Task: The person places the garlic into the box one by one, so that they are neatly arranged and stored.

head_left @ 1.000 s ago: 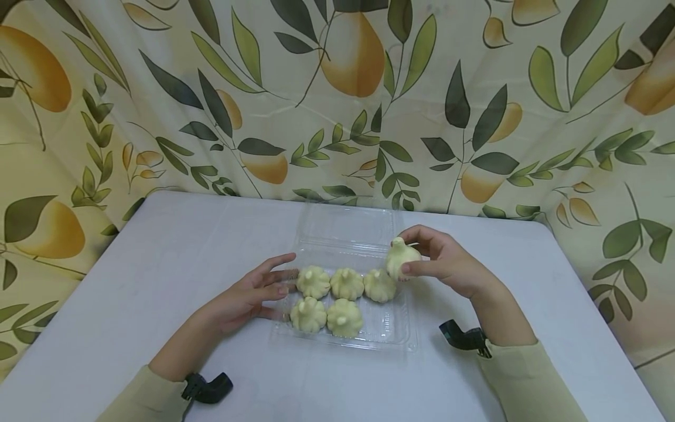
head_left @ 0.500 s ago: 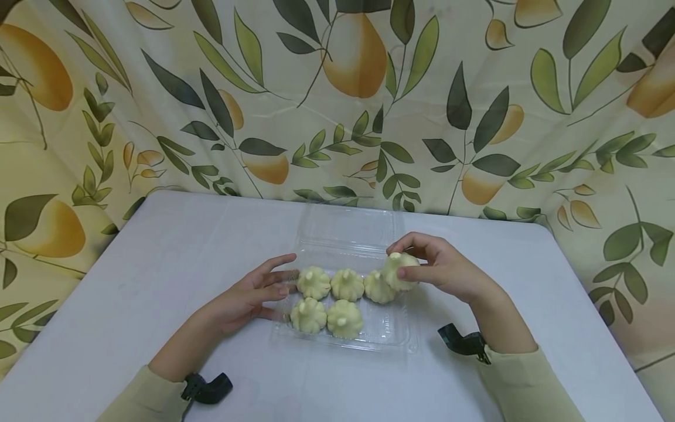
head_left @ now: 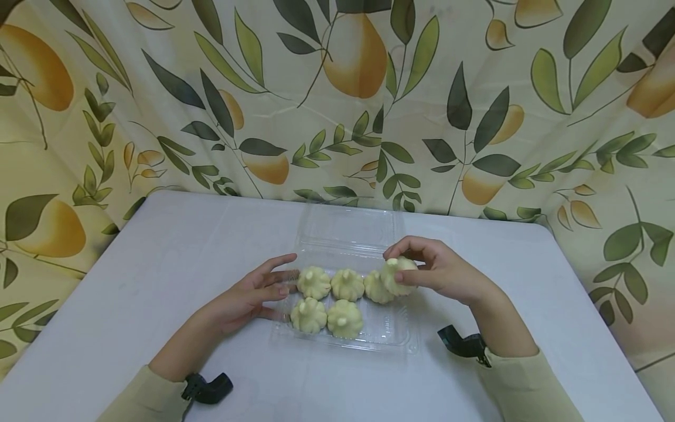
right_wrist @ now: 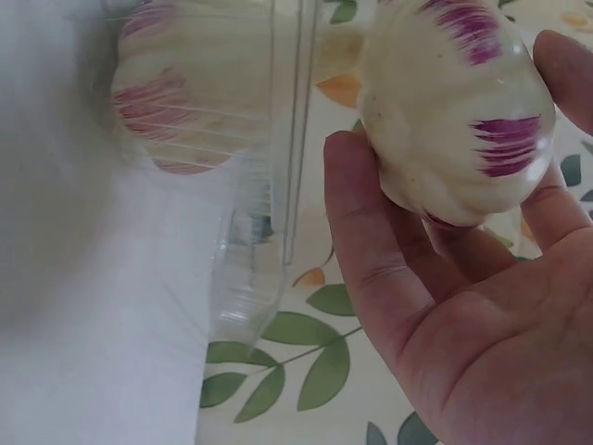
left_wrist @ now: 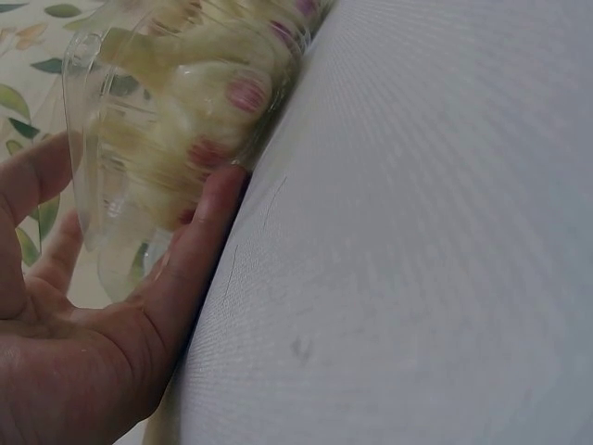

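My right hand (head_left: 448, 272) holds a cream garlic bulb (head_left: 396, 275) between thumb and fingers, above the right side of a clear plastic clamshell box (head_left: 387, 331). Purple streaks mark the underside of that bulb (right_wrist: 459, 102) in the right wrist view. Several similar bulbs sit in the box: a back row of three, including the middle bulb (head_left: 347, 284), and a front row of two, including the bulb (head_left: 345, 318) on its right. My left hand (head_left: 245, 302) rests against the box's left side with its fingers spread and fairly straight; in the left wrist view, a finger (left_wrist: 218, 199) touches the plastic wall.
The box's transparent lid (head_left: 348, 225) lies folded back toward the far table edge. A white cloth covers the table (head_left: 174, 258). Behind it hangs a curtain (head_left: 337, 146) printed with fruit and leaves. Each wrist wears a black camera mount (head_left: 211, 388).
The right hand has lowered the held garlic bulb slightly and shifted it a little left, so it now partly covers the back row's right bulb. My left hand has stayed in place.
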The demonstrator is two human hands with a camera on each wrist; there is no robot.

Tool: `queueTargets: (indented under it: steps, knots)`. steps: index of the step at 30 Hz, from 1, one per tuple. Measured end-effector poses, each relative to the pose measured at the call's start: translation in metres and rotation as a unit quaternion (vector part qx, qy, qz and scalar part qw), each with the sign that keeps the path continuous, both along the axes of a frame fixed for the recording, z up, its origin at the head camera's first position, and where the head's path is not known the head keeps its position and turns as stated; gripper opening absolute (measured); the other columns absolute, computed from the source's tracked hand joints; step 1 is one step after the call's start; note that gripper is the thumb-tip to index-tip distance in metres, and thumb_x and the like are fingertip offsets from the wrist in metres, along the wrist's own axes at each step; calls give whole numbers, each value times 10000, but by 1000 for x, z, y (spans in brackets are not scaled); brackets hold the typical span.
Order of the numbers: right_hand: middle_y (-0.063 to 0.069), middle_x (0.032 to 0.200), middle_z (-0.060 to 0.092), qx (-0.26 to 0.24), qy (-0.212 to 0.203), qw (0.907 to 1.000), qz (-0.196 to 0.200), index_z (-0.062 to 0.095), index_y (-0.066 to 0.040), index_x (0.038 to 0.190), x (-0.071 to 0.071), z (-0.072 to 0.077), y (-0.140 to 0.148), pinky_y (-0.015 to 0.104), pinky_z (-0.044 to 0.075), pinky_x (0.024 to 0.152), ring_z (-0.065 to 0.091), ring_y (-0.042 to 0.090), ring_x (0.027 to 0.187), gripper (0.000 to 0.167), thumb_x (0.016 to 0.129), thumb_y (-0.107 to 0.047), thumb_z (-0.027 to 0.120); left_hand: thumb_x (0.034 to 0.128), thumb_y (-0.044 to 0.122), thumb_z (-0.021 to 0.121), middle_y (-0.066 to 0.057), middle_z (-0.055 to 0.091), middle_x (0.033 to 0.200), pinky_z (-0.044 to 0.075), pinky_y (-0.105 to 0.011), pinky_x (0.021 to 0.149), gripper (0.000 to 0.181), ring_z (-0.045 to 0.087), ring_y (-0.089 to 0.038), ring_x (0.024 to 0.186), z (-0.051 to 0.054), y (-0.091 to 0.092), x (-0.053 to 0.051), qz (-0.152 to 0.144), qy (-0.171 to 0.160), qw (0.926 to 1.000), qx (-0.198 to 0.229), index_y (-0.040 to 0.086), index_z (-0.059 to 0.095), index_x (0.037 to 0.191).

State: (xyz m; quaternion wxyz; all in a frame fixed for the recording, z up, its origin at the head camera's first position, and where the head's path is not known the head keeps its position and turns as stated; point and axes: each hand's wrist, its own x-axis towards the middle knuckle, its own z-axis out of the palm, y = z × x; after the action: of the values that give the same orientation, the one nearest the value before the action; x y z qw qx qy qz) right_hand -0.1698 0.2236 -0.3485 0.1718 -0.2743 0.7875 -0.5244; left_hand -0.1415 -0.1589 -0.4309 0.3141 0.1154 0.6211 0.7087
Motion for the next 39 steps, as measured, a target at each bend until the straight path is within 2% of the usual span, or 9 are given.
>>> queueTargets:
  steps: [4, 9, 15, 24, 32, 39]
  knots:
    - [215, 1206, 613, 53, 76, 9999, 76, 662, -92, 1077, 3, 2, -2, 332, 526, 866, 577, 257, 1089, 185, 901, -52, 706, 1003, 70, 547, -145, 223, 1631, 538, -520, 912, 724, 302, -396, 1465, 0, 0, 0, -6, -13, 10000, 22, 257, 180, 1597]
    - [156, 1187, 630, 52, 152, 9996, 246, 667, -89, 1075, 4, 2, -3, 333, 528, 855, 582, 234, 1085, 184, 902, -38, 703, 999, 76, 558, -146, 224, 1630, 537, -520, 912, 729, 300, -400, 1464, -1, -1, 0, 0, -2, 10000, -3, 259, 184, 1597]
    - [61, 1180, 648, 274, 350, 9984, 338, 675, -148, 1073, 8, 8, -2, 331, 541, 883, 612, 184, 1095, 205, 891, -72, 735, 1002, 77, 553, -149, 220, 1629, 535, -537, 913, 727, 295, -404, 1465, -1, -1, 0, -37, 46, 10000, 59, 260, 179, 1598]
    - [32, 1141, 671, 270, 519, 9942, 897, 669, -157, 1080, 11, 8, -6, 368, 550, 908, 629, 170, 1052, 205, 905, -63, 720, 1003, 77, 550, -157, 220, 1628, 536, -537, 910, 723, 301, -406, 1462, -1, 0, 0, -26, 37, 10000, 50, 253, 178, 1598]
    - [31, 1128, 671, 349, 337, 9900, 1324, 661, -142, 1098, 14, 8, -11, 379, 564, 889, 627, 175, 1045, 190, 921, -97, 713, 1004, 72, 543, -156, 214, 1630, 536, -537, 909, 724, 294, -407, 1465, 0, -1, 0, -37, 31, 10000, 42, 254, 174, 1599]
    - [1, 1126, 658, 555, 339, 9851, 1589, 658, -166, 1095, 15, 4, -12, 375, 569, 874, 618, 166, 1056, 173, 932, -134, 707, 1009, 78, 540, -154, 215, 1631, 535, -528, 912, 718, 291, -406, 1467, -1, -1, 0, -54, 72, 10000, 12, 259, 173, 1598]
